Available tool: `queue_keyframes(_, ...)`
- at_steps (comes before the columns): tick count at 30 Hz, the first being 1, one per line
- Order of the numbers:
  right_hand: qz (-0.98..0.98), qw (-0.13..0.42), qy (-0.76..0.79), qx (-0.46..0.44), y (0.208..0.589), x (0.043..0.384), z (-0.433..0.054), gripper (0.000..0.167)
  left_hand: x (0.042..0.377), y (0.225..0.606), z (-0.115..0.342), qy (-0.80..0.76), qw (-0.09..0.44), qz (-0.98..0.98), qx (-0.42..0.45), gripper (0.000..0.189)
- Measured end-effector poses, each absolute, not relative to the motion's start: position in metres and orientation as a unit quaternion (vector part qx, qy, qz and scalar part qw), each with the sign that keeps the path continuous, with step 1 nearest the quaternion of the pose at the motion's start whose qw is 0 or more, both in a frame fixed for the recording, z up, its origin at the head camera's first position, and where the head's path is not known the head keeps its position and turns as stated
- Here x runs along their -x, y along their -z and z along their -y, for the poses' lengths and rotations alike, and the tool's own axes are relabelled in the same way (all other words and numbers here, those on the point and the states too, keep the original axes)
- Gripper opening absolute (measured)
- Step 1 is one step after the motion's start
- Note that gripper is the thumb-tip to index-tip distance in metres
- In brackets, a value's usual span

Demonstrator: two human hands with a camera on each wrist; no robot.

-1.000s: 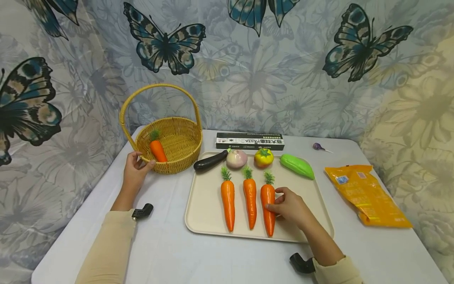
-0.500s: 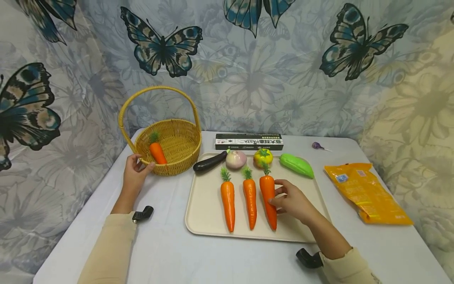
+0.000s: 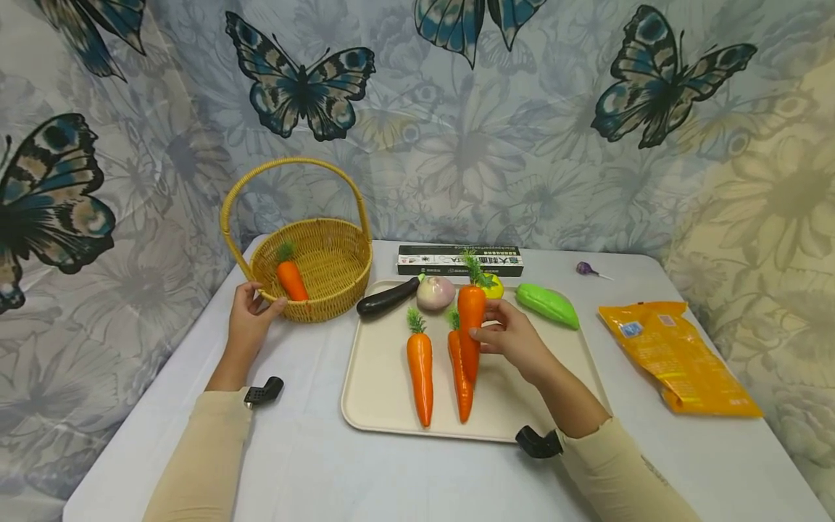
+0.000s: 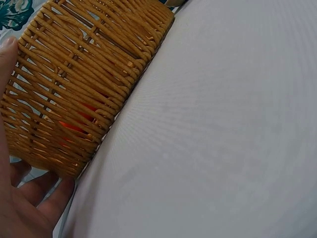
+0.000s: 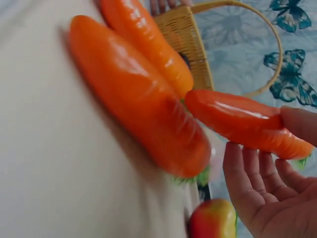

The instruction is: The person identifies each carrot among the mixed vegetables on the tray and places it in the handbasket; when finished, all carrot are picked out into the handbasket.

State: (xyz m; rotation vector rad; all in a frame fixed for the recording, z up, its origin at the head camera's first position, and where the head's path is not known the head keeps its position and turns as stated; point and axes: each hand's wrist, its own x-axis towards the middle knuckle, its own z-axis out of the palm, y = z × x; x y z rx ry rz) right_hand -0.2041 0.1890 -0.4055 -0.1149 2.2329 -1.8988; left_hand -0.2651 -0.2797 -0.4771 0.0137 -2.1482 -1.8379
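My right hand pinches an orange toy carrot between thumb and fingers, raised over the cream tray. In the head view it overlaps a second carrot lying there; a third carrot lies to the left. The right wrist view shows the held carrot along the fingertips, with both lying carrots beside it. My left hand grips the near left rim of a wicker basket, thumb and fingers spread around its side. One carrot leans inside the basket.
Along the tray's back lie an eggplant, a pinkish onion, a partly hidden yellow pepper-like vegetable and a green vegetable. Behind stands a pasta box. Rightward are a purple lollipop and an orange packet.
The right hand has lifted the rightmost carrot off the tray and carried it up and left, over the middle carrot. The left hand and basket have stayed put.
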Motion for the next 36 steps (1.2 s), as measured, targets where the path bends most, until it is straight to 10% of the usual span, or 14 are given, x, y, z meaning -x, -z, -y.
queue_keyframes(36, -0.737, 0.152, 0.644, 0.139, 0.375, 0.302, -0.048, 0.054, 0.265, 0.478, 0.28, 0.64, 0.164, 0.75, 0.007, 0.064)
